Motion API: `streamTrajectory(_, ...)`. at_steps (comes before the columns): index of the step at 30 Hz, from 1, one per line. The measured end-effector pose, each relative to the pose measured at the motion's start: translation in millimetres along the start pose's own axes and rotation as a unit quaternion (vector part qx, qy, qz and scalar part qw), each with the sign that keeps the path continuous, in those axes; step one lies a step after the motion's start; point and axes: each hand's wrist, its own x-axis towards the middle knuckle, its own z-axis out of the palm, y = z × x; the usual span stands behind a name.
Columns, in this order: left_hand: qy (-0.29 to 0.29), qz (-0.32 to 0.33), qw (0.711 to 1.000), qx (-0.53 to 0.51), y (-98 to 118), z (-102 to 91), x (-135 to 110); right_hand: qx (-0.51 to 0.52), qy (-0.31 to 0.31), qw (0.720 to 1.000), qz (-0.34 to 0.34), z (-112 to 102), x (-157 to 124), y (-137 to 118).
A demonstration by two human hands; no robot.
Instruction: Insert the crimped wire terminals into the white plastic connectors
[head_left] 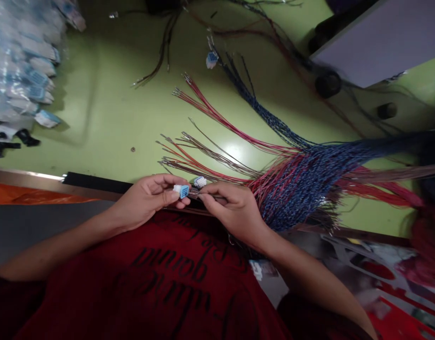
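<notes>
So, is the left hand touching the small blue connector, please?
Touching: the head view shows the left hand pinching the small blue connector between thumb and forefinger.

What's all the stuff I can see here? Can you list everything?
table: one, green, under everything
blue wires: big twisted bundle, blue, right side
red wires: many, red, fanned across the middle
brown wires: many, brownish, fanned near the hands
connector bags: a heap, clear with blue and white, top left
far connector: one, blue and white, top middle
black pieces: a few, black, left edge
box: one, grey, top right
round knobs: two, black, below the box
near connector: one, white and blue, above the right fingertips
shirt: one, red, bottom
left hand: pinches the held connector, blue and white
right hand: pinches wire ends
</notes>
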Motion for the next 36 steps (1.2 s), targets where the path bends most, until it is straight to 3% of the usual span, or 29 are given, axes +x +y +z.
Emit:
streamTrajectory(24, -0.009, -0.003, 1.000, 0.009, -4.5, 1.2, 4.3, -0.135, 0.013, 0.989, -0.057, 7.4, -5.6, 3.4)
streamTrajectory(29, -0.013, 0.008, 1.000, 0.014, -9.7, -0.6, 6.5, -0.085, 0.001, 0.996, -0.040, 8.5, -3.2, -0.2)
streamTrajectory(36, -0.002, 0.036, 0.999, 0.029, -9.9, -0.4, 3.9, 0.039, -0.005, 0.998, 0.043, 6.6, -0.9, -3.7)
